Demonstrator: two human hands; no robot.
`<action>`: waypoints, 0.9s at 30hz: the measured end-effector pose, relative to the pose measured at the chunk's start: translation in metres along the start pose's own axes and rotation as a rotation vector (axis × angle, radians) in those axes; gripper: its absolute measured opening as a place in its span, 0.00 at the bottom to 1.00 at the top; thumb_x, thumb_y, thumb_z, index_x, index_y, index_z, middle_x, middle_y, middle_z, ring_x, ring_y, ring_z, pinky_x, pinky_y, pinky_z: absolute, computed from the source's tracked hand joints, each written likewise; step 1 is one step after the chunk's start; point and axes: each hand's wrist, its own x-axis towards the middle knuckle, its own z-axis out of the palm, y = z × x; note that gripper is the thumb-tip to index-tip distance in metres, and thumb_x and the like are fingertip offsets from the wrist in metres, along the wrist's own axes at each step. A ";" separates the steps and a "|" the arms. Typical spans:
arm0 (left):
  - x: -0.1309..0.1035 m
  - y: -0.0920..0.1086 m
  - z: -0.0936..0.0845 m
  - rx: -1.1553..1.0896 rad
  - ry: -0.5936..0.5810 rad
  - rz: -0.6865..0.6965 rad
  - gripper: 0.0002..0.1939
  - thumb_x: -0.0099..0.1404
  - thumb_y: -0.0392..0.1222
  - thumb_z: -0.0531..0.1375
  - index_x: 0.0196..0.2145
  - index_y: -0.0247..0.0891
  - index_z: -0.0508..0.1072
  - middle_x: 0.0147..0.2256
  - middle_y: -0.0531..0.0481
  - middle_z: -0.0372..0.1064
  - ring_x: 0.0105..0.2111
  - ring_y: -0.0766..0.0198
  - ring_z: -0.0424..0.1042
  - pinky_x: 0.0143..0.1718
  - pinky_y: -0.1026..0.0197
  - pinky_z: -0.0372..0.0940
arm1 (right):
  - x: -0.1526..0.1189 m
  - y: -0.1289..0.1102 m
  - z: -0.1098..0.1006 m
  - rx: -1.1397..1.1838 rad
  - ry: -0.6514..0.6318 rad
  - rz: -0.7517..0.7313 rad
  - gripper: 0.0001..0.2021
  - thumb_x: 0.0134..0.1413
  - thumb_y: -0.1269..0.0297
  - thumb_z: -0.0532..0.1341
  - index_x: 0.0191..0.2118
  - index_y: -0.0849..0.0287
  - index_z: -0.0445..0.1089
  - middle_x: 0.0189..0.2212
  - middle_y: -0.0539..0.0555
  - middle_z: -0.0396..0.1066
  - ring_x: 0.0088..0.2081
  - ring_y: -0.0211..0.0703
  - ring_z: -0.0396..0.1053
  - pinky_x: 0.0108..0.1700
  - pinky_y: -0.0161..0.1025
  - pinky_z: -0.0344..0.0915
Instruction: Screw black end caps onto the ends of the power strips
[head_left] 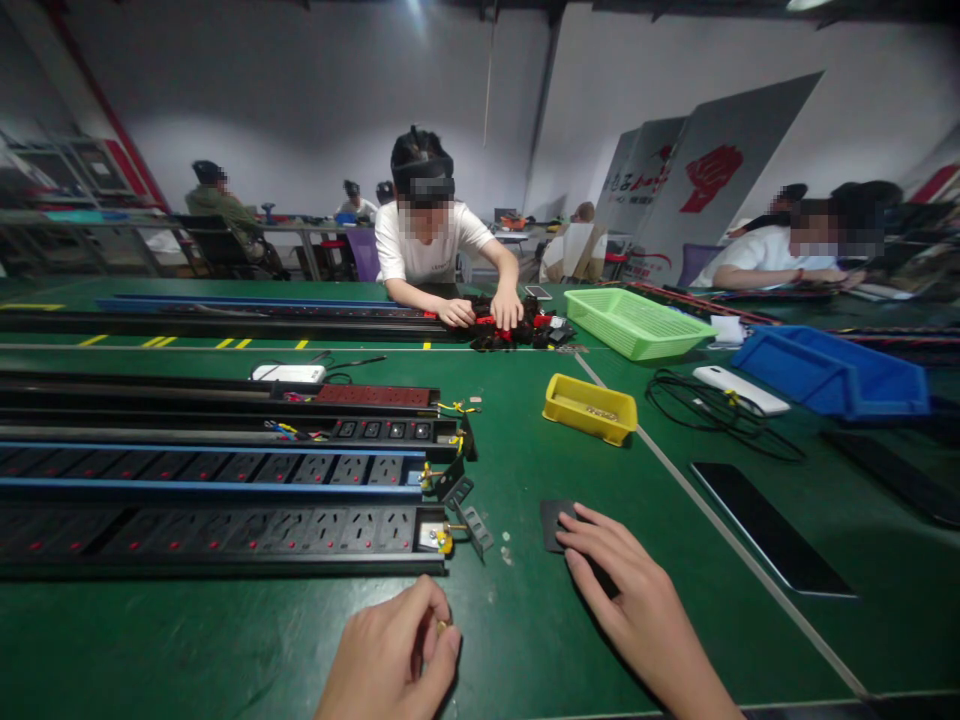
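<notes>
Here, left hand (397,655), fingers pinching a small brass-coloured piece (442,627) near the black socket strip (232,538); right hand (637,580), fingers slightly spread, tips on a flat black plate (553,530) on the green worktop (510,440); plate, seemingly thin, best gripped by its edges, piece pinched securely.

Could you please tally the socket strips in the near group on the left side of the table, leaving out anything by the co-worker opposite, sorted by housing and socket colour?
Black strips with black sockets: 2
Black strip with brownish-red sockets: 1
Blue strip with black sockets: 1
Total: 4
</notes>
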 end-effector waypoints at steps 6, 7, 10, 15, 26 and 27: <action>-0.002 -0.001 0.001 -0.001 0.015 0.028 0.07 0.70 0.39 0.54 0.32 0.41 0.67 0.23 0.57 0.70 0.22 0.67 0.70 0.24 0.65 0.55 | 0.001 0.000 0.000 0.008 0.004 -0.005 0.12 0.68 0.62 0.58 0.46 0.53 0.80 0.50 0.58 0.79 0.58 0.56 0.72 0.57 0.56 0.74; -0.002 -0.002 0.001 0.001 0.016 0.030 0.07 0.69 0.39 0.54 0.32 0.41 0.67 0.23 0.56 0.70 0.22 0.67 0.70 0.24 0.65 0.55 | 0.001 0.000 0.000 0.009 0.005 -0.005 0.12 0.68 0.62 0.58 0.46 0.53 0.80 0.50 0.57 0.79 0.58 0.56 0.72 0.57 0.56 0.74; -0.003 -0.002 0.002 0.006 0.014 0.032 0.07 0.69 0.38 0.54 0.32 0.41 0.67 0.23 0.56 0.71 0.22 0.67 0.70 0.24 0.65 0.55 | 0.001 0.001 0.000 0.013 0.004 0.000 0.11 0.68 0.62 0.59 0.46 0.53 0.80 0.51 0.57 0.78 0.58 0.56 0.72 0.57 0.57 0.73; -0.001 -0.002 0.003 0.008 0.019 0.031 0.06 0.69 0.38 0.54 0.32 0.41 0.67 0.24 0.57 0.71 0.22 0.67 0.70 0.24 0.65 0.55 | 0.000 0.001 0.001 0.020 0.002 0.004 0.12 0.68 0.62 0.58 0.46 0.53 0.80 0.51 0.58 0.78 0.58 0.56 0.72 0.57 0.58 0.73; -0.001 -0.001 0.001 0.017 0.028 0.037 0.06 0.68 0.37 0.56 0.32 0.41 0.67 0.23 0.57 0.70 0.22 0.67 0.71 0.23 0.65 0.54 | 0.000 0.002 0.001 0.029 0.025 0.000 0.11 0.68 0.62 0.59 0.46 0.52 0.79 0.50 0.56 0.79 0.58 0.55 0.72 0.57 0.55 0.73; -0.001 0.000 0.001 0.020 0.030 0.034 0.06 0.68 0.37 0.56 0.32 0.41 0.67 0.23 0.57 0.71 0.22 0.67 0.71 0.23 0.65 0.54 | 0.000 0.002 0.001 0.031 0.029 -0.005 0.11 0.68 0.62 0.59 0.46 0.52 0.79 0.50 0.56 0.79 0.58 0.55 0.72 0.56 0.55 0.74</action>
